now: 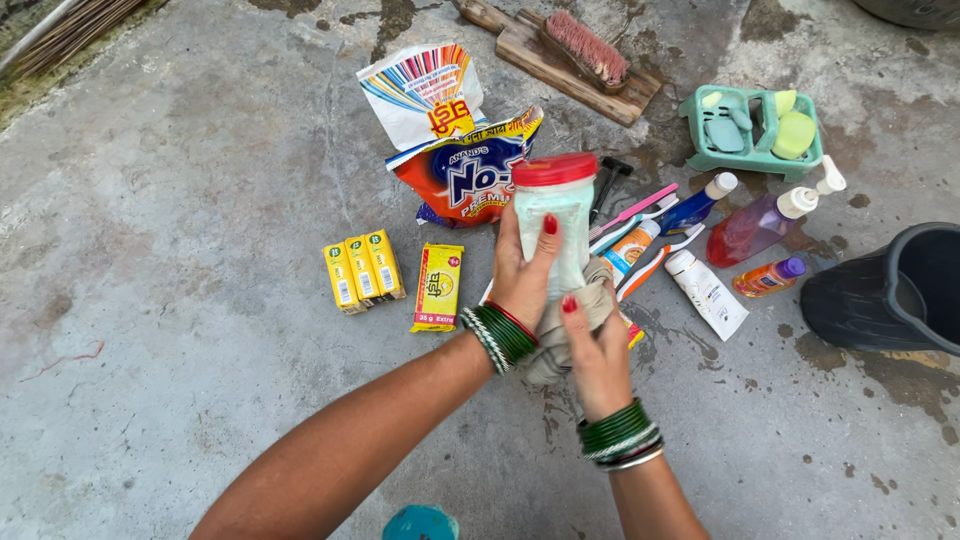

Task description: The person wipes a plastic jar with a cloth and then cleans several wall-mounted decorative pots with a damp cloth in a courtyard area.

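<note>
My left hand (522, 280) grips a clear plastic jar (556, 222) with a red lid, filled with pale powder, and holds it upright above the concrete floor. My right hand (596, 352) holds a crumpled grey-beige cloth (562, 330) pressed against the jar's lower part. Both wrists wear green bangles. The jar's base is hidden by the cloth and my fingers.
On the floor lie two detergent bags (450, 150), yellow soap bars (364, 268), another yellow pack (438, 286), toothbrushes (640, 232), a white tube (706, 294), a pink bottle (760, 224), an orange bottle (768, 277), a green caddy (752, 130), a scrub brush (586, 47) on a wooden paddle, and a dark bucket (890, 295).
</note>
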